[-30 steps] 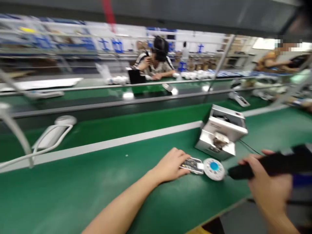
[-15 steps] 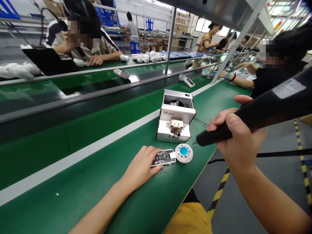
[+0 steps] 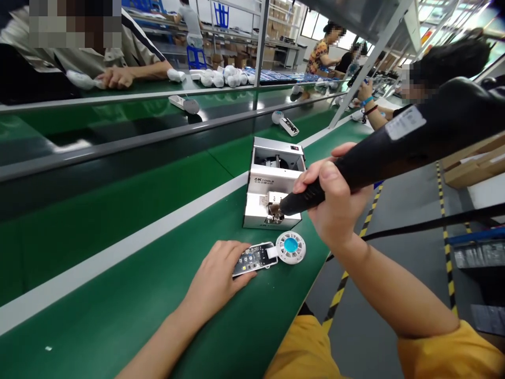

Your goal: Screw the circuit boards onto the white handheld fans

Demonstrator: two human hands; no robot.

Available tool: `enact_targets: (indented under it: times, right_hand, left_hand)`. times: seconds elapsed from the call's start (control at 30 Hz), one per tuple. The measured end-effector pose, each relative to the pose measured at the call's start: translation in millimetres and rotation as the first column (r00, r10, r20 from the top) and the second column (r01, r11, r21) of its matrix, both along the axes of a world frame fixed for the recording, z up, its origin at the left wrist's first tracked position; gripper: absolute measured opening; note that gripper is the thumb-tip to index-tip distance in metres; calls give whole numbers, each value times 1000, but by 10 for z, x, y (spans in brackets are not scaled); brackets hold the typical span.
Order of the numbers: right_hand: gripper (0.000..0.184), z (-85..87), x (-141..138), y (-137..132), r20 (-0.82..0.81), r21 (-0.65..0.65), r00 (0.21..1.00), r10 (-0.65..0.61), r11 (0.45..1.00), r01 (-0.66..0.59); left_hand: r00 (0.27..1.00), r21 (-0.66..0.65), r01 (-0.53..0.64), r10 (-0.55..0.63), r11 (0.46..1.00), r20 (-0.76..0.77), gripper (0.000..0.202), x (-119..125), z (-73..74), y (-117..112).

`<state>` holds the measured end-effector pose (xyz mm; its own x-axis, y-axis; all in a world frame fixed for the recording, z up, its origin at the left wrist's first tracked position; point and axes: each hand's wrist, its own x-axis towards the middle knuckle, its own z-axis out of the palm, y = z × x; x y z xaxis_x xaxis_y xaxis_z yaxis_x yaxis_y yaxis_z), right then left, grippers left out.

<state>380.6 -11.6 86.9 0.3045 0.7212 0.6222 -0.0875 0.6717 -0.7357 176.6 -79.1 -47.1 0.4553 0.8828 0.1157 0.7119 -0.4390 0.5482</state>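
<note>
My left hand (image 3: 216, 271) is closed round the handle end of a small white handheld fan (image 3: 291, 246), which lies on the green bench. Its dark circuit board (image 3: 252, 259) lies bare, and the round head has a blue centre. In my right hand (image 3: 335, 195) is a black electric screwdriver (image 3: 366, 147), slanting down to the left. The tip of the screwdriver is at the front outlet of a silver screw feeder (image 3: 268, 181), partly covering it. Whether a screw sits on the bit cannot be seen.
A conveyor belt (image 3: 158, 210) runs past the bench, with more fans (image 3: 286, 123) on it. Across it sits a person (image 3: 118, 76) by several white fan parts (image 3: 224, 77). Another person (image 3: 379, 110) works at the right. A cable (image 3: 434, 223) crosses at right.
My right hand has carried the electric screwdriver left and forward, from beside the fan head to the screw feeder's outlet. My left hand stays on the fan. The whole view has shifted slightly.
</note>
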Motion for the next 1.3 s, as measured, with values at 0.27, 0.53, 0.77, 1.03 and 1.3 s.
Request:
enact_targets:
  times: [0.27, 0.53, 0.77, 1.03, 1.3]
  right_hand:
    - [23, -78, -53, 53, 17, 6, 998, 56, 998, -57]
    - [25, -19, -64, 99, 24, -70, 999, 47, 997, -45]
    - [25, -135, -29, -104, 70, -94, 974, 216, 973, -209]
    - [27, -343, -87, -401, 15, -112, 951, 308, 946, -304]
    - [26, -400, -148, -318, 58, -121, 961, 269, 958, -261]
  left_hand:
    - [1000, -2, 13, -13, 1000, -3, 42, -6, -2, -10]
    - [1000, 5, 20, -20, 1000, -3, 42, -2, -18, -6]
    - [999, 23, 35, -35, 999, 4, 44, 15, -28, -3]
    - [999, 48, 39, -40, 998, 15, 46, 35, -2, -19]
    - [998, 61, 52, -54, 997, 17, 49, 40, -11, -18]
